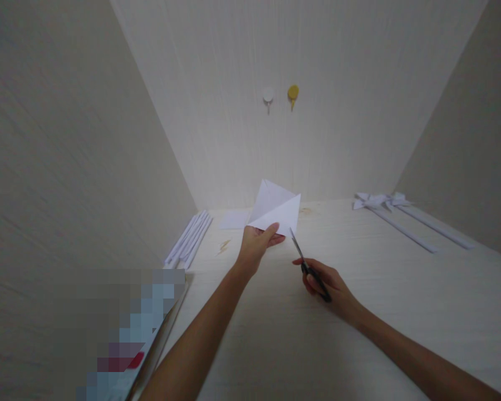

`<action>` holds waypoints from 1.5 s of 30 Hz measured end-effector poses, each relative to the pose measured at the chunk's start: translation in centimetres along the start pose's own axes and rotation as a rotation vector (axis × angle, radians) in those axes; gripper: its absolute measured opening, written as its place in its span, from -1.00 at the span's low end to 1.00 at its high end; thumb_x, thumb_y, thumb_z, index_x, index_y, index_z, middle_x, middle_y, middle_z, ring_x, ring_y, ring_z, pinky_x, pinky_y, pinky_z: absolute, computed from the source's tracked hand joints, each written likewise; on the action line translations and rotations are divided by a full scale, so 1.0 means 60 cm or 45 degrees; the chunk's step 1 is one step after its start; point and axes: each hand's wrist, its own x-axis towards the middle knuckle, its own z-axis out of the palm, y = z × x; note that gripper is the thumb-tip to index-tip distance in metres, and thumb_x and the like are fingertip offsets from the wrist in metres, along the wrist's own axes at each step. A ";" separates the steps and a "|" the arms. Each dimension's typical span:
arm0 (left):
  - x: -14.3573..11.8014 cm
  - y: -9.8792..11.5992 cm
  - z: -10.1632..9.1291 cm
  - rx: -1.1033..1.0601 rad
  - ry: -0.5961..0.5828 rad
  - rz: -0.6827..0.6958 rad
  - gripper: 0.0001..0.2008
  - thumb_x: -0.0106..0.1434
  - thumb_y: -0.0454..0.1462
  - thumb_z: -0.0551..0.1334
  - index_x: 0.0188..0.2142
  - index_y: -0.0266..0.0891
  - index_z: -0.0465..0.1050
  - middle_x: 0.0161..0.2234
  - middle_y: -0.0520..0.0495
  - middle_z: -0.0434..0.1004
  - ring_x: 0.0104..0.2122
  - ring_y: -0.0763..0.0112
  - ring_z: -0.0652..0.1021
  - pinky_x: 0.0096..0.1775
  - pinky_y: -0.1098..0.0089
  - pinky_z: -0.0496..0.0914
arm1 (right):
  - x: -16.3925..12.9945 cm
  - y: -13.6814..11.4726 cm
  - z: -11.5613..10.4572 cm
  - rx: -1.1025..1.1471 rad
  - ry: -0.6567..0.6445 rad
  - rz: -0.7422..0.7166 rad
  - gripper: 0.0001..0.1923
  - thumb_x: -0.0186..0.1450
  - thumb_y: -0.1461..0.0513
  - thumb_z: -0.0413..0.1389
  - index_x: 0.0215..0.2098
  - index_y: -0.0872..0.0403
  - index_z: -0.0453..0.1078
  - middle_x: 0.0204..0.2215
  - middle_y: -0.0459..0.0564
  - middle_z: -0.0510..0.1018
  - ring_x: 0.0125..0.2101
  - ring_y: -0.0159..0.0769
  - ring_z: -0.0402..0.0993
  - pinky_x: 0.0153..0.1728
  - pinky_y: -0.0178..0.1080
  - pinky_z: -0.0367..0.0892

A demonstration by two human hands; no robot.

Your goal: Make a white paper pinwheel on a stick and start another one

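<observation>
Folded white paper (275,209): pinched at its near edge by the left hand (256,245), raised over the table (359,312). Scissors (309,267): gripped by the right hand (332,287), blades closed, tip just right of the paper. Bare tabletop is seen nearer.

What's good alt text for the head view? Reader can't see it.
Seen from above, the left hand holds up a folded white paper while the right hand grips black-handled scissors, blades pointing toward it. On the pale table lie rolled paper sticks at left and paper pinwheels at right.
</observation>
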 end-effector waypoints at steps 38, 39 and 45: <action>-0.009 0.006 0.003 0.121 0.014 0.029 -0.85 -0.11 -0.32 0.30 -0.64 -0.39 0.37 -0.70 0.00 0.40 -0.49 0.42 0.49 -0.46 0.50 0.43 | 0.001 0.005 -0.001 0.094 0.020 -0.008 -0.58 0.15 0.02 -0.02 -0.18 0.16 0.27 -0.70 -0.18 0.17 -0.67 -0.49 0.06 -0.66 -0.37 0.01; -0.009 0.006 0.003 0.118 0.014 0.028 -0.85 -0.11 -0.32 0.30 -0.64 -0.39 0.38 -0.70 0.00 0.40 -0.49 0.42 0.49 -0.46 0.49 0.43 | 0.001 0.005 -0.001 0.086 0.024 -0.002 -0.58 0.15 0.01 -0.02 -0.18 0.16 0.28 -0.71 -0.19 0.16 -0.67 -0.49 0.06 -0.66 -0.37 0.01; -0.006 0.004 0.002 0.109 0.015 0.016 -0.88 -0.09 -0.34 0.28 -0.61 -0.40 0.39 -0.69 -0.01 0.41 -0.49 0.41 0.50 -0.46 0.49 0.44 | 0.000 0.003 0.000 0.091 0.039 0.047 -0.55 0.13 0.00 0.00 -0.17 0.17 0.26 -0.71 -0.20 0.10 -0.68 -0.48 0.00 -0.68 -0.36 -0.05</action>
